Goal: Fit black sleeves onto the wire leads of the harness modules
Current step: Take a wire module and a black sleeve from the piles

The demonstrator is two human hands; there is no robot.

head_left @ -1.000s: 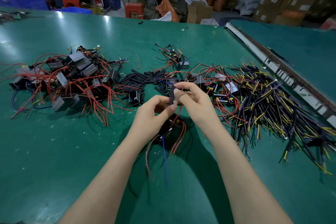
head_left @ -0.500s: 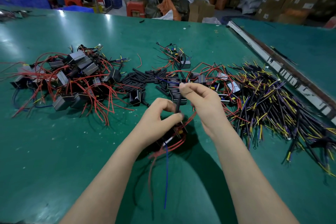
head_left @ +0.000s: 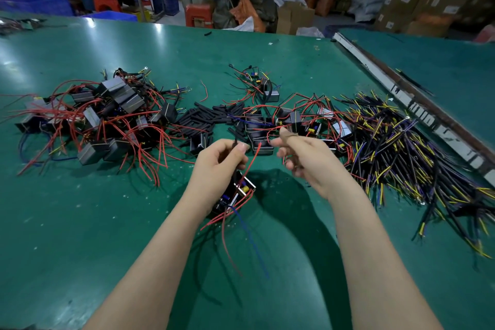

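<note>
Both hands are hovering over the middle of the green table (head_left: 80, 222), a little apart from each other. At 9 o'clock of the pair, the left hand (head_left: 217, 166) is curling its fingers around a harness module (head_left: 235, 195), which is hanging below the palm with red wire leads (head_left: 227, 222) and one blue lead (head_left: 251, 238) trailing toward 6 o'clock; its thumb and forefinger are pinching a black sleeve (head_left: 235, 142) that is sticking up toward 12 o'clock. At 3 o'clock, the right hand (head_left: 305, 155) is blurring, its fingers loosely curling; whether they are pinching anything I cannot tell. One red lead is rising between the two hands. Loose black sleeves (head_left: 211, 118) are lying in a pile just beyond the hands at 12 o'clock. A heap of modules with red wires (head_left: 107, 120) is sitting at 10 o'clock, a smaller cluster of modules (head_left: 294, 120) at 1 o'clock, and a spread of black, yellow and purple wires (head_left: 401, 155) at 3 o'clock. Cardboard boxes (head_left: 417, 8) and red stools (head_left: 198, 15) are standing beyond the table's far edge.
</note>
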